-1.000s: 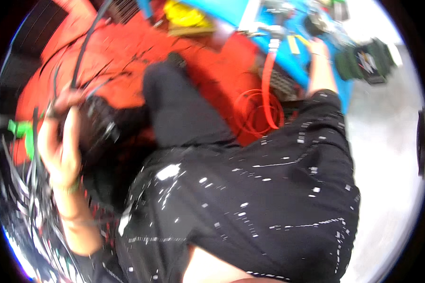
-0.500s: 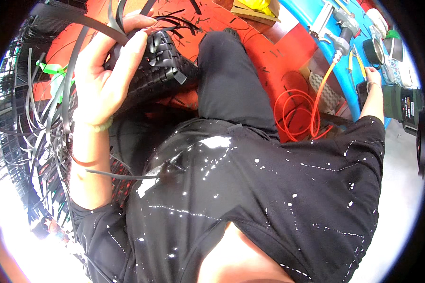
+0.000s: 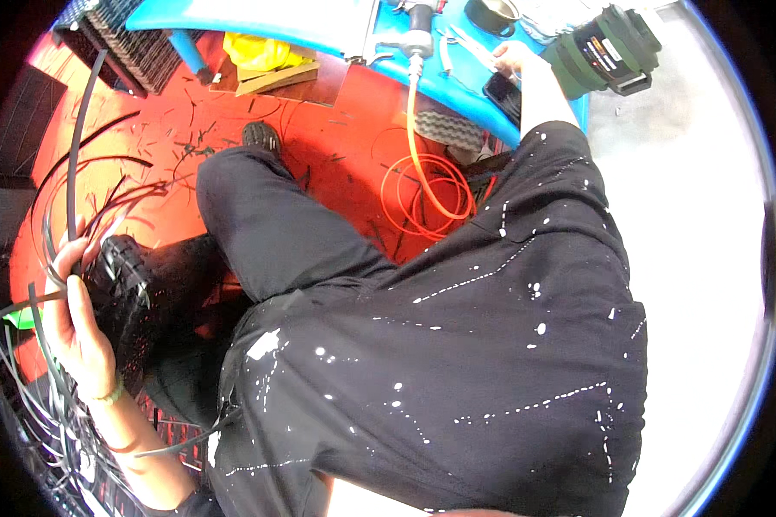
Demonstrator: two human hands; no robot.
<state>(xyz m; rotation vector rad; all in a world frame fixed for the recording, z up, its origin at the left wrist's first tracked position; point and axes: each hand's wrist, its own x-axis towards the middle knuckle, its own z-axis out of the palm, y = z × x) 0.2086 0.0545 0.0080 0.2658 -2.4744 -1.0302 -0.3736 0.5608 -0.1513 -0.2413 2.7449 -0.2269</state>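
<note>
At the left, my left hand (image 3: 82, 336) is raised with its fingers bent around flat black weaving strips (image 3: 76, 164). The strips' loose ends fan out above and left of it. Touching that hand is a black woven piece (image 3: 125, 271), dark and partly hidden by the fingers. My right arm stretches to the blue table (image 3: 293, 24) at the far right. There my right hand (image 3: 513, 56) has its fingertips closed at the end of a slim pale-handled tool (image 3: 472, 41); the tool's kind is unclear. A black phone-like object (image 3: 502, 95) lies by my wrist.
An air tool (image 3: 418, 34) on the table joins an orange hose (image 3: 416, 129), coiled on the red floor (image 3: 345, 194). Nearby stand a dark cup (image 3: 491, 15) and a large green container (image 3: 591, 56). A cardboard box (image 3: 276, 77) holds yellow plastic. Strip offcuts litter the floor.
The view has swung right, so my left hand and the woven piece now sit lower and further left. My right hand stays by the pale-handled tool on the table.
</note>
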